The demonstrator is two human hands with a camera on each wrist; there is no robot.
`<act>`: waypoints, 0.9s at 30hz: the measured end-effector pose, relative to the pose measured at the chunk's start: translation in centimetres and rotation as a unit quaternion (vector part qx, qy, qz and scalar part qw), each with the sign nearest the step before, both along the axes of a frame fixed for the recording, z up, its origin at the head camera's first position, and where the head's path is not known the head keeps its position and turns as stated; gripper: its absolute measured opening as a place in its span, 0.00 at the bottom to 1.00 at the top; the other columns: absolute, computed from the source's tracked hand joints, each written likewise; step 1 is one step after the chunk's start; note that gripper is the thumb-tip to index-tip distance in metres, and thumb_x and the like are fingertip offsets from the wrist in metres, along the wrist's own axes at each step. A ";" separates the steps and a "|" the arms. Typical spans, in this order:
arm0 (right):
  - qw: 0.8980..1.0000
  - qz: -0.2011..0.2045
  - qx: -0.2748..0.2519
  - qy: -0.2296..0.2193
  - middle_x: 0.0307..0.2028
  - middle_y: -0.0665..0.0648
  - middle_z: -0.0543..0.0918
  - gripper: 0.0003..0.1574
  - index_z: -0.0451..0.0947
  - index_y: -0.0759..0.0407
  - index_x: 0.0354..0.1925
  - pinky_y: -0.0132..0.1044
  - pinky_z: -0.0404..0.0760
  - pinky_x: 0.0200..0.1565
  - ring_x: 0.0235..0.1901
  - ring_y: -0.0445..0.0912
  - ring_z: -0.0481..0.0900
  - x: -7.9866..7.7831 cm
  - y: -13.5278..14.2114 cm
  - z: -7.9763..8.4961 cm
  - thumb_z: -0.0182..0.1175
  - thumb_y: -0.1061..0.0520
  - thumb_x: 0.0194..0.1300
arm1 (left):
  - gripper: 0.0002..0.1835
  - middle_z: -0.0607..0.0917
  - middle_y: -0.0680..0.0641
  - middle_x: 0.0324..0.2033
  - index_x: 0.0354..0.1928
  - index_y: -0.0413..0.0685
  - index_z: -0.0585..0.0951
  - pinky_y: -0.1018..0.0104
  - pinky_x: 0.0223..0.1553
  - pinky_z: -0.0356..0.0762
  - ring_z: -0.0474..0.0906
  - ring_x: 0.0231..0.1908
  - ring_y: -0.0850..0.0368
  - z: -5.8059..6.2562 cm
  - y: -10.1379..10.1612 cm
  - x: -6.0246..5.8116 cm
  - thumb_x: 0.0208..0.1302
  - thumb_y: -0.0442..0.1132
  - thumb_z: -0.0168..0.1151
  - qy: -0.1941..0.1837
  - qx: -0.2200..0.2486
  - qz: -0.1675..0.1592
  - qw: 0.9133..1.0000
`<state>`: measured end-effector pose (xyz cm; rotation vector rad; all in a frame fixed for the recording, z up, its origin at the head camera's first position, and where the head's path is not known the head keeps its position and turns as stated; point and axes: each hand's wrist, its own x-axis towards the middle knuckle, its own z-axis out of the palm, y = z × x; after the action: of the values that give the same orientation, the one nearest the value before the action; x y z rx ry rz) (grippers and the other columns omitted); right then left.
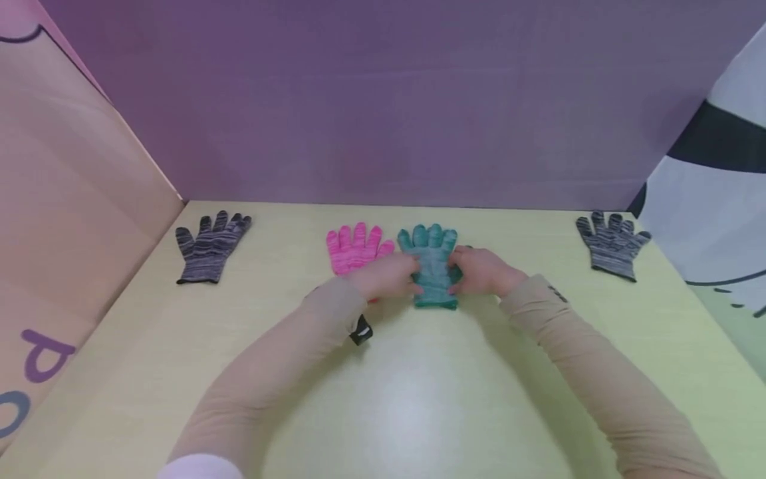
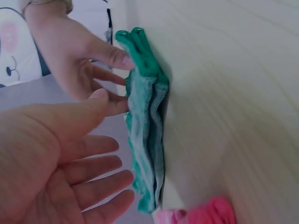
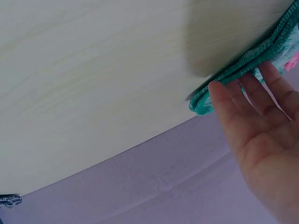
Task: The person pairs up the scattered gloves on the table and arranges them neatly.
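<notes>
Since the green gloves [image 1: 435, 274] look soft, I'd pinch the sides; my left hand [image 1: 390, 274] and right hand [image 1: 483, 269] are loose

On the pale wooden table [image 1: 407, 426], before the upright purple panel [image 1: 383, 106], gloves lie in a row along the far edge: a black-and-grey knitted glove [image 1: 209, 249] far left, a pink knitted glove [image 1: 353, 253] left of centre, stacked teal knitted gloves [image 1: 435, 273] just to its right, another black-and-grey knitted glove [image 1: 615, 247] far right. The left grip [image 1: 385, 274] and right grip [image 1: 481, 271] flank the stack.
</notes>
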<state>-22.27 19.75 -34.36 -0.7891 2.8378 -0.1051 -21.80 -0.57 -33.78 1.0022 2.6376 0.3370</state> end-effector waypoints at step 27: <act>1.000 0.005 -0.027 -0.001 0.43 0.62 0.76 0.31 0.75 0.64 0.54 0.50 0.76 0.51 0.43 0.55 0.78 0.5 0.4 -0.5 0.68 0.52 0.55 | 0.23 0.80 0.43 0.55 0.60 0.41 0.74 0.54 0.58 0.73 0.76 0.56 0.47 0.3 -9.0 2.6 0.65 0.41 0.60 0.020 0.121 0.114 0.986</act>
<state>-21.79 20.10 -34.89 -0.8122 2.8402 -0.1816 -19.22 -9.59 -33.46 0.7796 2.8020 0.7099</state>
